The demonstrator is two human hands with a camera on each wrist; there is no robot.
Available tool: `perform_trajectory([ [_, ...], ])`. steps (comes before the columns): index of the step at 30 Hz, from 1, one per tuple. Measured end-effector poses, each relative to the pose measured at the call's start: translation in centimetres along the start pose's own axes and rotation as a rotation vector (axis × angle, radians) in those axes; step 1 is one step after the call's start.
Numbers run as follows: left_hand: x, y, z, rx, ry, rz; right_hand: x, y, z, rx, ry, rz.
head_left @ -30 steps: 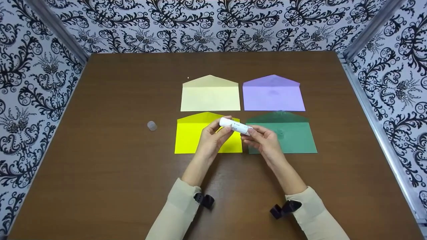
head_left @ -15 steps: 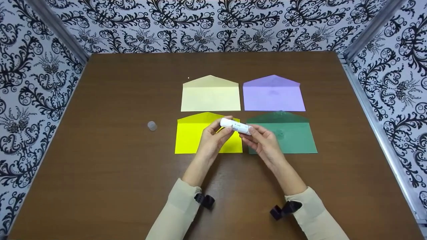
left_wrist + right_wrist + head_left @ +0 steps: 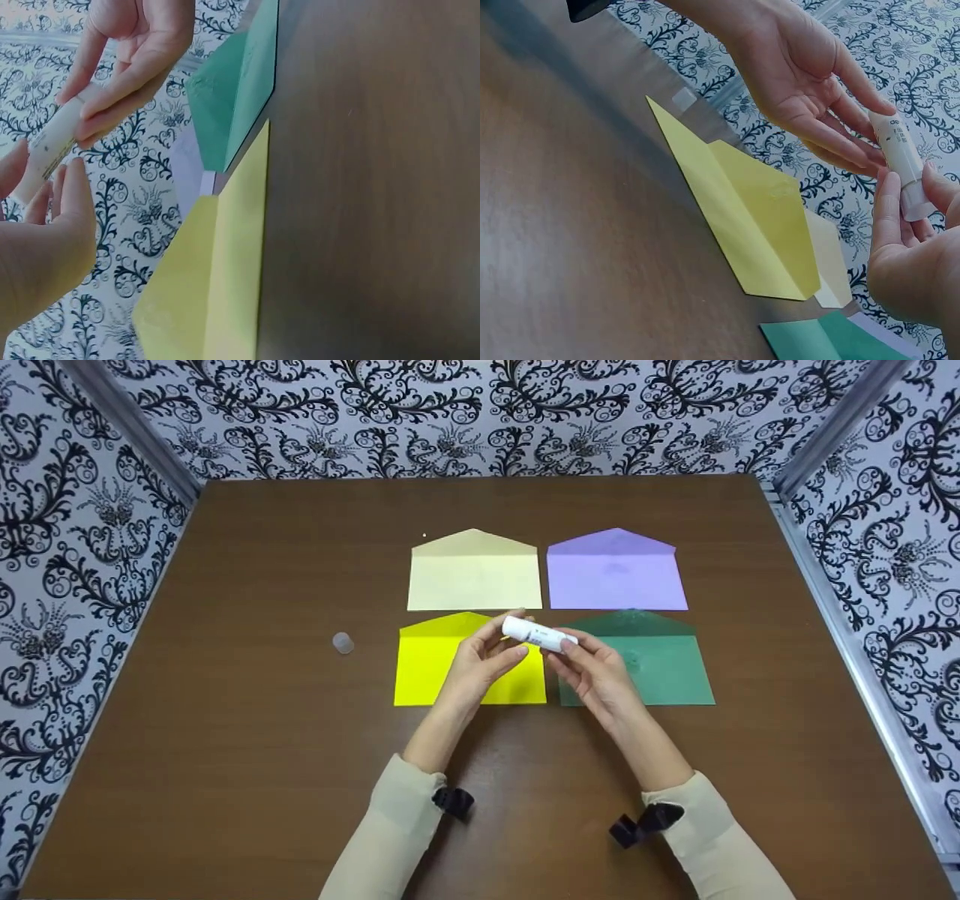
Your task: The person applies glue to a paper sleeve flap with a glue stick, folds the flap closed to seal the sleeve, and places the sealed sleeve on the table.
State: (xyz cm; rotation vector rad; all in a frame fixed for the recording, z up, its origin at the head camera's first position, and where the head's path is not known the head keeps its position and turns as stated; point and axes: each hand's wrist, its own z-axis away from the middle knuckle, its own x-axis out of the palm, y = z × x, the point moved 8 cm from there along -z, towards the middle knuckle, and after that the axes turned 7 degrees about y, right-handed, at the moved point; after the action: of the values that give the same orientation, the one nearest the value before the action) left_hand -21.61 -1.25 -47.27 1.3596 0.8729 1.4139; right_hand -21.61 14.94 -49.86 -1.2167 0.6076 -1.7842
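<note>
- The white tube (image 3: 536, 634) was held in the air, above the gap between the yellow envelope (image 3: 424, 667) and the green envelope (image 3: 671, 671); it was slanted, with its left end farther from the person.
- On the tube's side there was a printed label (image 3: 896, 139), with some larger dark letters and lines of very small print. This writing was too small and too blurred in every view, so the brand could not be read.
- The right hand (image 3: 602, 675) pinched the tube near its right end, between thumb and fingers. In the right wrist view, this end looked clear, like plastic.
- The left hand (image 3: 480, 660) was half spread at the other end: a finger touched the tube, while the thumb stood apart from it. How much it supported the tube, I could not tell.
- Behind the near pair lay the cream envelope (image 3: 474, 577) and the purple envelope (image 3: 616, 577); all four flaps pointed away from the person.
- The green envelope carried a dark roundish mark, and the purple one a fainter mark; whether these were print was not clear.
- A small translucent cap (image 3: 343, 643) lay on the brown surface (image 3: 225, 735), to the left of the yellow envelope and apart from it.
- The wall (image 3: 480, 420) had black scrolls on white.
</note>
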Motion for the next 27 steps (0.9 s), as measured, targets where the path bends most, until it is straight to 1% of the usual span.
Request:
perform_trajectory([
  [3,-0.3,1.0,-0.5,0.078,-0.014,-0.15,-0.1,-0.6,-0.2,-0.005,0.005,-0.017],
  [5,-0.7,1.9,-0.9,0.134,-0.003,-0.247,-0.1,-1.0,-0.3,-0.011,0.01,-0.027],
  [8,-1.6,3.3,-1.6,0.196,0.022,-0.349,-0.1,-1.7,-0.4,-0.02,0.006,-0.034],
  [12,-3.5,5.1,-2.7,0.243,0.072,-0.458,0.1,-2.5,-0.7,-0.032,0.001,-0.043],
  [15,-5.3,6.3,-3.7,0.277,0.128,-0.584,0.4,-3.2,-0.8,-0.048,-0.013,-0.042],
  [17,-6.6,6.7,-4.3,0.284,0.16,-0.692,0.7,-3.6,-0.9,-0.059,-0.022,-0.044],
  [20,-8.5,6.6,-5.1,0.261,0.184,-0.856,1.0,-4.1,-1.0,-0.068,-0.033,-0.043],
  [23,-10.0,6.0,-5.9,0.221,0.182,-0.998,1.2,-4.6,-1.1,-0.073,-0.031,-0.05],
  [27,-11.2,5.0,-7.1,0.175,0.171,-1.153,1.5,-5.3,-1.3,-0.086,-0.033,-0.042],
])
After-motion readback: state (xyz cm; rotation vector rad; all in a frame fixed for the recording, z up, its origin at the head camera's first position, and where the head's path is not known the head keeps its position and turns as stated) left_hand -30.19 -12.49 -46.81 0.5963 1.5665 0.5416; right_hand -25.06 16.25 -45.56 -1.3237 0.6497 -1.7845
